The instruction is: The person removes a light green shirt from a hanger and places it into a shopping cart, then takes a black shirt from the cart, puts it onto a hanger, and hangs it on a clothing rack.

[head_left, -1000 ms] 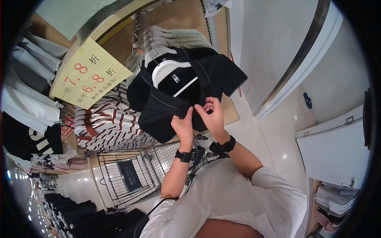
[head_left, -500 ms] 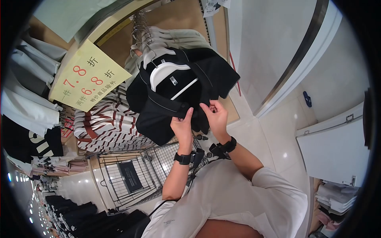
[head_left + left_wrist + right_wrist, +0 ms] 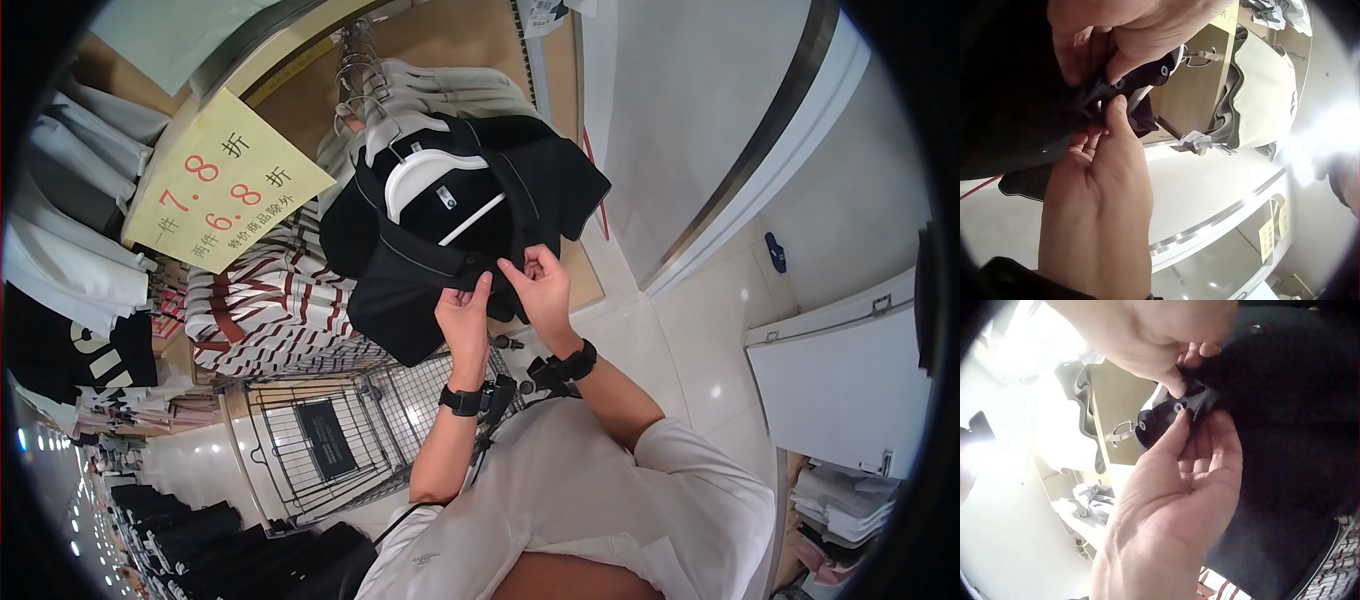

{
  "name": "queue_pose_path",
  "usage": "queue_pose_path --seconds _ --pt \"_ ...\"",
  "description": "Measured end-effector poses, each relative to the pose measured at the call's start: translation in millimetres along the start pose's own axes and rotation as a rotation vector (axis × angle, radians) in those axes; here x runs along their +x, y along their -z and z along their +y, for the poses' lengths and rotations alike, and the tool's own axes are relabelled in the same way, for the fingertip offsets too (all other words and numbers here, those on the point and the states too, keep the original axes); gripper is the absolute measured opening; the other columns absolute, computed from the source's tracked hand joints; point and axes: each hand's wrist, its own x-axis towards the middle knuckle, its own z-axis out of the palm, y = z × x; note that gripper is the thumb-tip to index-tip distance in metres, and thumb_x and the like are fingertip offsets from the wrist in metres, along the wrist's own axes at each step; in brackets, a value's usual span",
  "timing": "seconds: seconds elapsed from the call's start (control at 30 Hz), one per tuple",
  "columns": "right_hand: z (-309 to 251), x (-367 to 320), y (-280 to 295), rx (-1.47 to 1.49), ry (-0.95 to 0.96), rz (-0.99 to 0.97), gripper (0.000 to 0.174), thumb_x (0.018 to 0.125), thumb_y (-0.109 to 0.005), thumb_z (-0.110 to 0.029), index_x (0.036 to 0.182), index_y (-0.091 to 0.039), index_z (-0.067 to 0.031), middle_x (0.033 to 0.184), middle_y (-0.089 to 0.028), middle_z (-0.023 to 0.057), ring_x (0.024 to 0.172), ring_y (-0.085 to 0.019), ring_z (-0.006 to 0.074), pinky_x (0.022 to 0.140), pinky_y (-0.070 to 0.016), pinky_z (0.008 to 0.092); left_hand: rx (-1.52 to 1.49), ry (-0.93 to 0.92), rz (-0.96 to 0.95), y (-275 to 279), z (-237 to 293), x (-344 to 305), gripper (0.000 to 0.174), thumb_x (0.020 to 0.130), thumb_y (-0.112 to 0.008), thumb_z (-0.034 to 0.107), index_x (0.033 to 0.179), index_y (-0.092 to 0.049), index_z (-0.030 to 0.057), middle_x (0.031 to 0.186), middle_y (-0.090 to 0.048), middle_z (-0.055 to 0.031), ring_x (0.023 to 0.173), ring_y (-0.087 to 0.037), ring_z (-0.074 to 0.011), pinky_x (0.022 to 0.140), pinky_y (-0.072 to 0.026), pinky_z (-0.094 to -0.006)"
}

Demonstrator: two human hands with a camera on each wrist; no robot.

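A black collared garment (image 3: 405, 310) with thin light piping hangs on a white hanger (image 3: 432, 168) at the front of a rail. Below its collar, my left hand (image 3: 464, 325) pinches the left front edge between thumb and fingers. Close beside it, my right hand (image 3: 543, 297) pinches the opposite edge, thumb tips nearly meeting. Buttons (image 3: 1164, 70) show near the thumbs in the left wrist view, where my right hand (image 3: 1097, 194) is the lower one. In the right wrist view, my left hand (image 3: 1172, 494) has its thumb at a button (image 3: 1178, 408); folds hide several fingertips.
A wire shopping cart (image 3: 340, 445) stands below the garment. Striped shirts (image 3: 270, 320) and a yellow sign (image 3: 230, 185) are at the left, pale shirts (image 3: 450, 88) behind. A white cabinet (image 3: 840, 380) stands at the right.
My hands parted slightly half a second ago and are closer together now, the right hand having come back left. The garment's front edges moved with them.
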Motion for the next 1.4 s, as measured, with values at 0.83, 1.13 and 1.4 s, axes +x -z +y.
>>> queue_pose_path --seconds 0.83,1.13,1.4 --pt "-20.1 14.5 13.6 -0.123 0.298 -0.263 0.014 0.078 -0.074 0.002 0.087 -0.065 0.0072 0.087 -0.064 0.0091 0.073 -0.060 0.0153 0.066 -0.0482 0.0249 0.154 0.033 -0.009 3.5 7.1 0.0 0.012 0.088 -0.070 0.003 0.097 -0.067 -0.0047 0.089 -0.068 -0.0036 0.075 -0.058 -0.0047 0.068 -0.0453 -0.0192" --pt "-26.9 26.5 20.7 -0.150 0.443 -0.393 0.017 0.076 -0.076 -0.001 0.086 -0.064 0.0057 0.085 -0.063 0.0086 0.071 -0.063 0.0161 0.065 -0.0520 0.0270 0.321 -0.151 -0.005 2.2 8.2 -2.7 0.013 0.087 -0.071 0.006 0.095 -0.069 -0.0041 0.079 -0.062 0.0028 0.066 -0.047 -0.0016 0.058 -0.0387 -0.0189" --pt "-35.1 44.0 27.6 -0.219 0.309 -0.610 0.020 0.077 -0.078 -0.006 0.084 -0.061 0.0030 0.080 -0.060 0.0065 0.070 -0.058 0.0127 0.063 -0.0481 0.0256 0.511 -0.218 -0.028 11.9 -2.7 -1.0 0.013 0.086 -0.072 0.006 0.095 -0.071 -0.0024 0.076 -0.057 0.0061 0.066 -0.044 -0.0005 0.058 -0.0368 -0.0181"
